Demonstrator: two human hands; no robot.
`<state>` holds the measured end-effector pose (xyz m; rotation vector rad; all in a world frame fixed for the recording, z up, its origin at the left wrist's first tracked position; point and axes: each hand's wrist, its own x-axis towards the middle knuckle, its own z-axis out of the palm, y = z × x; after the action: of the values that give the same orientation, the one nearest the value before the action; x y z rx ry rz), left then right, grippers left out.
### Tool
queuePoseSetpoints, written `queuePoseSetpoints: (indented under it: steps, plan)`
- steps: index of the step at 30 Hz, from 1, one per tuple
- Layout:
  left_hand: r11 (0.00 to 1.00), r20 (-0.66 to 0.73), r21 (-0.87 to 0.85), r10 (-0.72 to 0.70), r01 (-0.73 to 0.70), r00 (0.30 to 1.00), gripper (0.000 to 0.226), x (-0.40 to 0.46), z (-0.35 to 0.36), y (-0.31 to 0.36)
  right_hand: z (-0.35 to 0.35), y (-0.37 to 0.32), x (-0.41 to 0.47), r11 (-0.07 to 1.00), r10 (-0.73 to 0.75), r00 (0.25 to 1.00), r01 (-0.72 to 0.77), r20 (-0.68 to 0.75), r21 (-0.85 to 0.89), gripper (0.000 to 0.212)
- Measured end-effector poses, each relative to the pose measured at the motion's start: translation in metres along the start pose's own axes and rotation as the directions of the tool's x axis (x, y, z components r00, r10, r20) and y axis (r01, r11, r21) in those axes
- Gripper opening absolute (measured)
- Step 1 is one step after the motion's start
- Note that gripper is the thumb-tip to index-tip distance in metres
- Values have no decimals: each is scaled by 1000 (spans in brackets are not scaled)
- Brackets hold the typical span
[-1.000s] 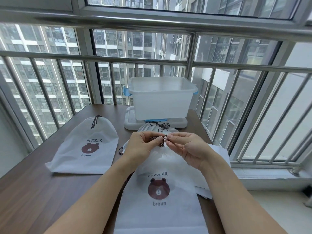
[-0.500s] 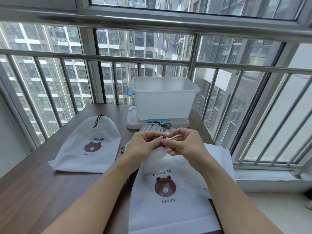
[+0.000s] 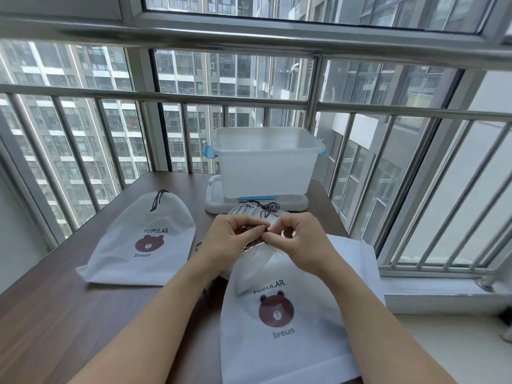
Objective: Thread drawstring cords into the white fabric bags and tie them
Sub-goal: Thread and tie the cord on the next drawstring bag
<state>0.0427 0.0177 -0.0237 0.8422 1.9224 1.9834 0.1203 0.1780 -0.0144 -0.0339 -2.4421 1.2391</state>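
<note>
Hands meet mid-frame: left hand (image 3: 232,239) and right hand (image 3: 302,239) both pinch the thin dark drawstring cord (image 3: 253,236) at the gathered top of the white fabric bear bag (image 3: 279,342), which lies lengthwise, top pointing up-frame.

We note matt white non-woven cloth on the drawstring bag (image 3: 279,314); a thin, dark braided cord (image 3: 253,236); translucent, smooth plastic on the storage bin (image 3: 266,164); dark wood-grain tabletop (image 3: 55,314); brushed metal window bars (image 3: 249,98).
</note>
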Motion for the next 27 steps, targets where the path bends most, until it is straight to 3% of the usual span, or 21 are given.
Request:
queuePoseSetpoints:
  steps: [5, 11, 17, 22, 27]
  plan:
    - [992, 54, 104, 71, -76, 996, 18, 3, 0, -4, 0, 3, -1, 993, -49, 999, 47, -16, -108, 23]
    - [988, 98, 111, 94, -105, 991, 12, 4, -4, -3, -5, 2, 0, 998, 15, 997, -20, 74, 66, 30]
    - [987, 139, 110, 102, -118, 985, 14, 5, -6, -5, 1, -2, 0, 997, 32, 999, -34, 32, 71, 34]
    - [995, 196, 31, 92, -99, 976, 16, 3, -5, -2, -11, -2, -5, 942, 105, 972, -165, 211, 291, 23]
    - [999, 218, 0, 48, -49, 975, 15, 2, -5, -3, -9, 1, -3, 975, 69, 979, -107, 192, 196, 28]
